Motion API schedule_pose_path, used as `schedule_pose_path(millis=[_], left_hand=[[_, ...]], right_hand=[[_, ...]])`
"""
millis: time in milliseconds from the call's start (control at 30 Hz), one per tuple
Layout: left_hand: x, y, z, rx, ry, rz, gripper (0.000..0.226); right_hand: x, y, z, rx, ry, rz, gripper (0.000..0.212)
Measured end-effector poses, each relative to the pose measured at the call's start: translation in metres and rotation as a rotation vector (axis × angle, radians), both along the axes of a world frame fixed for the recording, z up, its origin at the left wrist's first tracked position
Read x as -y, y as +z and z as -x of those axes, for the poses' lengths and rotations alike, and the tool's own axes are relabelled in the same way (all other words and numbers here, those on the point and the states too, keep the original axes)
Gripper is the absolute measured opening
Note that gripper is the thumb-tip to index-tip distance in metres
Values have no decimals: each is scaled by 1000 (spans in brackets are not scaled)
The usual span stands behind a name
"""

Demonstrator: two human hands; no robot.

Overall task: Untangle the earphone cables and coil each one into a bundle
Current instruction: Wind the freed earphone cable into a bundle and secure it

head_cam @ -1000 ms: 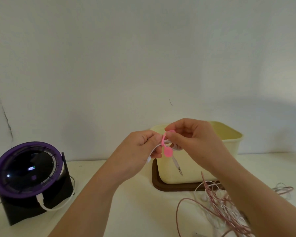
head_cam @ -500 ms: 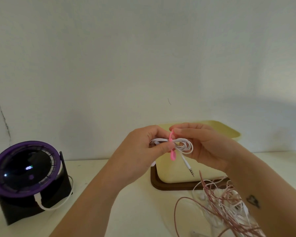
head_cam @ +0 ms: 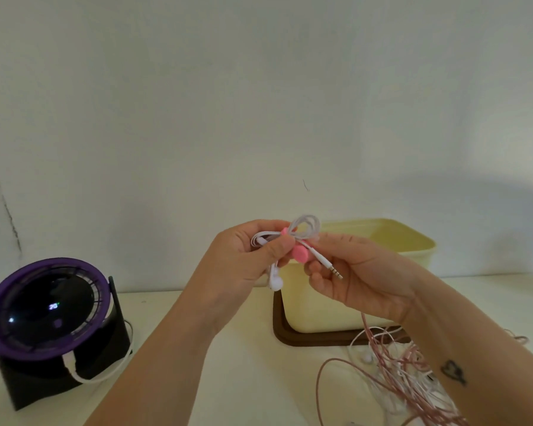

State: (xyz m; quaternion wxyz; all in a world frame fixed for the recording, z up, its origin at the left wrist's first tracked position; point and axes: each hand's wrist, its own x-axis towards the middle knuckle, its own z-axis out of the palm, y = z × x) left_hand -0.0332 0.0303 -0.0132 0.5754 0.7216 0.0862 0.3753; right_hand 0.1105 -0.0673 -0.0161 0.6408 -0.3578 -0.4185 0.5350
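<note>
Head view: left hand (head_cam: 243, 262) pinches the pink-tied white earphone coil (head_cam: 300, 252) before the cream plastic box (head_cam: 320, 305); right hand (head_cam: 366, 278) curls beneath, grip unclear.

White earphone cable (head_cam: 305, 224), pink clip (head_cam: 301, 253), cream tub (head_cam: 382, 241), purple-rimmed black fan (head_cam: 43, 309).
</note>
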Motion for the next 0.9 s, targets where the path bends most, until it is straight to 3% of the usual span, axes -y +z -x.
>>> schedule_pose_path(millis=[133, 333, 500, 667, 800, 900], left_hand=[[0, -5, -7, 27, -24, 170, 30], [1, -3, -9, 93, -146, 392, 42], [4, -5, -11, 111, -156, 433, 39], [5, -8, -14, 66, -99, 409, 42], [2, -9, -10, -57, -11, 196, 40], [0, -8, -8, -43, -35, 208, 37]], right_hand=[[1, 0, 1, 43, -71, -39, 30], [4, 3, 3, 460, -278, -111, 30], [3, 3, 7, 656, -426, -169, 30], [2, 3, 10, 768, -582, -167, 10], [4, 3, 10, 1017, -695, -175, 15], [4, 4, 13, 1050, -686, -143, 18]])
